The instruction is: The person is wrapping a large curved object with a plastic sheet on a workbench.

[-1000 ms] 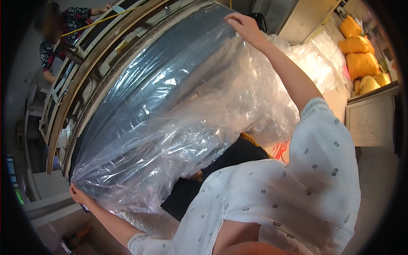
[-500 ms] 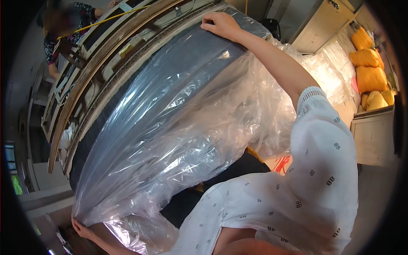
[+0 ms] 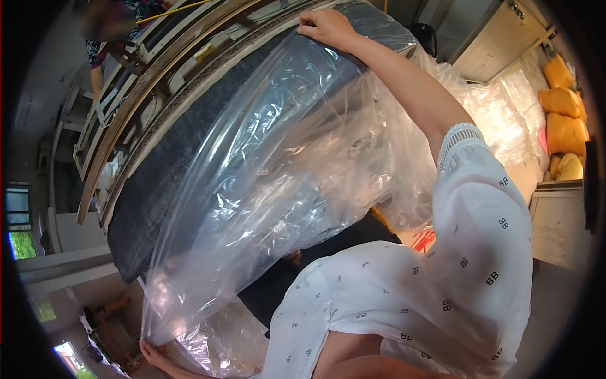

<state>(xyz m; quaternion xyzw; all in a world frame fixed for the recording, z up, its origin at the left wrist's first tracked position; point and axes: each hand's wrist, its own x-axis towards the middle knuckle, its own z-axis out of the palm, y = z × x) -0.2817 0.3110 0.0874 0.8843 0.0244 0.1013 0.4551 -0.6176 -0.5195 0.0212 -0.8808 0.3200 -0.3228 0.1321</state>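
Note:
A wide clear plastic sheet [image 3: 252,183] stretches in folds between my two hands, over a dark grey work surface [image 3: 189,148]. At the lower left my left hand [image 3: 156,354] pinches one gathered corner of the sheet, beyond the surface's near left end. Up at the far side my right hand [image 3: 329,28] is closed on the sheet's other edge, with its arm reaching across the right of the view. Loose plastic hangs in crumpled layers toward my body and dark trousers [image 3: 328,249].
Behind the surface runs a long wooden-framed machine [image 3: 136,95], with another person [image 3: 104,25] at its far side. More crumpled plastic [image 3: 505,107] lies at the right, near stacked orange bundles [image 3: 563,114] and a pale cabinet [image 3: 558,218]. A wooden stand [image 3: 113,331] is at lower left.
My left hand has moved right and slightly down with its corner, drawing the sheet toward me and uncovering more of the dark surface. My right hand stays at nearly the same place.

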